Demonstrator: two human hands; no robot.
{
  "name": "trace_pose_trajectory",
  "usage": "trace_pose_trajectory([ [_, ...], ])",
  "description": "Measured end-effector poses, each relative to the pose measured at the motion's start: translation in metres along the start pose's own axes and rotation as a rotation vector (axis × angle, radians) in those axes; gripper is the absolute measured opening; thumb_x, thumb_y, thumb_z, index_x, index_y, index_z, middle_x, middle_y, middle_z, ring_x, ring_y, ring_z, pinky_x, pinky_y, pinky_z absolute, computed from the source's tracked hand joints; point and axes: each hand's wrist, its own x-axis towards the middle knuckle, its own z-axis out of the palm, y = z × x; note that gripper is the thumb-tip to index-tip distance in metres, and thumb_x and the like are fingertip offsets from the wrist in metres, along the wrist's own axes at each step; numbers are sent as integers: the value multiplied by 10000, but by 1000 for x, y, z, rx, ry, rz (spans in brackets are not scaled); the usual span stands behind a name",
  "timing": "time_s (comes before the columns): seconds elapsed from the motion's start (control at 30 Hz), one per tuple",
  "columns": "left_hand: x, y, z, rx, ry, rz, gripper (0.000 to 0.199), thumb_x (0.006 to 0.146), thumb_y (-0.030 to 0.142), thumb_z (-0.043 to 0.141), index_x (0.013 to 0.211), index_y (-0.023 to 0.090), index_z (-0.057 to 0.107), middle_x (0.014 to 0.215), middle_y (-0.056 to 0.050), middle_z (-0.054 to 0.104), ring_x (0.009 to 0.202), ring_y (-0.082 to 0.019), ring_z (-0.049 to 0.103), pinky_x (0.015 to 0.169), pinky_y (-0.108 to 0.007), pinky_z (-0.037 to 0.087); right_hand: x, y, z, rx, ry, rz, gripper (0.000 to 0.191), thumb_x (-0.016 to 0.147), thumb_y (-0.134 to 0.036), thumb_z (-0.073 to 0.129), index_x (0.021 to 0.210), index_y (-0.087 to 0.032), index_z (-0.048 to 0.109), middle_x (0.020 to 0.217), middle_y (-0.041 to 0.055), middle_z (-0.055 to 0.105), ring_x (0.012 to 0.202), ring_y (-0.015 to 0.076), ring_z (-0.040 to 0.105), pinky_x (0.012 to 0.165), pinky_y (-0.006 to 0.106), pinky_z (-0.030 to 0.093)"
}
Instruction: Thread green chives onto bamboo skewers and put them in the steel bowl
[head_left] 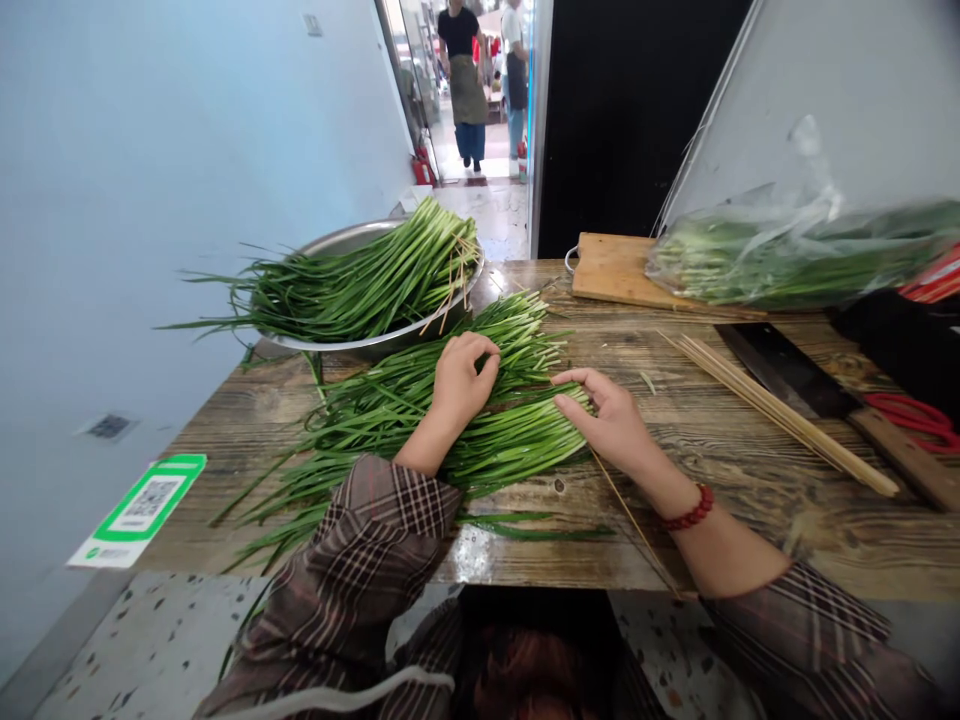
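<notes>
Long garlic chives lie across the wooden table, their pale cut ends pointing right. Over the upper part of the pile, my left hand has thumb and forefinger curled together in a pinch; whatever is between them is hidden. My right hand curves around the pale ends of the nearer chives, thumb on the near side and fingers beyond. From beneath this hand a thin bamboo skewer slants down to the table's front edge. A few loose chive leaves lie closer to me.
A metal basin heaped with chives and skewers stands at the back left. On the right are loose skewers, a cleaver, red-handled scissors, a cutting board and bagged chives. Two people stand in the doorway.
</notes>
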Motion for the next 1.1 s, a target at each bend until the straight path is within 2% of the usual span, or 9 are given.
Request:
trace_pose_trajectory([
  [0.1,-1,8,-2,-309,-52,-131,81,789,126,537,811,151,611,752,-20,646,692,-133,598,678,-259,454,0,-1,-1,0,-6,10,229,853,-324,576,1031,-204,657,1006,52,692,914,218,639,802,336,480],
  [0.23,-4,20,-6,-605,-179,-255,183,799,135,515,960,139,600,712,4,640,565,-84,566,597,-212,437,0,-1,-1,20,-1,10,228,852,-317,583,1034,-204,660,1045,57,700,978,229,642,879,358,475],
  [0.43,-7,31,-9,-607,-236,-275,225,821,278,591,955,133,699,597,36,546,516,-69,452,533,-201,370,0,-2,-1,37,13,-21,262,845,-302,594,1077,-207,671,1094,57,718,1025,224,652,907,361,484],
  [0.57,-9,32,-7,-624,-298,-319,260,818,332,609,948,132,713,572,35,532,506,-80,447,521,-213,365,0,-4,-1,42,17,-37,250,840,-305,601,1053,-210,689,1072,54,734,995,217,670,884,356,501],
  [0.63,-9,33,-7,-601,-315,-296,222,811,319,617,884,133,716,616,14,570,555,-94,488,553,-220,387,0,-5,-2,39,18,-35,247,838,-300,602,1049,-212,694,1061,54,738,985,217,675,881,359,504],
  [0.73,-8,35,-9,-549,-305,-205,167,793,278,632,753,136,709,737,-25,634,714,-128,561,690,-244,433,0,-6,-2,42,17,-30,242,838,-293,601,1048,-221,698,1056,49,740,981,214,677,881,359,507],
  [0.8,-8,36,-10,-561,-328,-203,165,792,269,626,744,134,708,763,-30,646,747,-136,566,730,-251,435,0,-6,-2,49,14,-36,242,840,-295,598,1050,-228,698,1058,43,740,982,211,678,883,356,509],
  [0.93,-10,40,-10,-651,-410,-290,225,817,321,606,820,126,718,678,-4,613,647,-111,515,655,-233,412,0,-6,-2,49,19,-51,240,838,-286,598,1049,-230,698,1049,37,742,969,203,683,884,350,511],
  [1.1,-11,41,-8,-731,-424,-319,287,805,394,634,816,117,709,641,4,575,603,-94,473,593,-222,372,-1,-7,-2,37,6,-51,241,847,-288,596,1055,-219,696,1054,40,742,971,198,684,877,335,514],
])
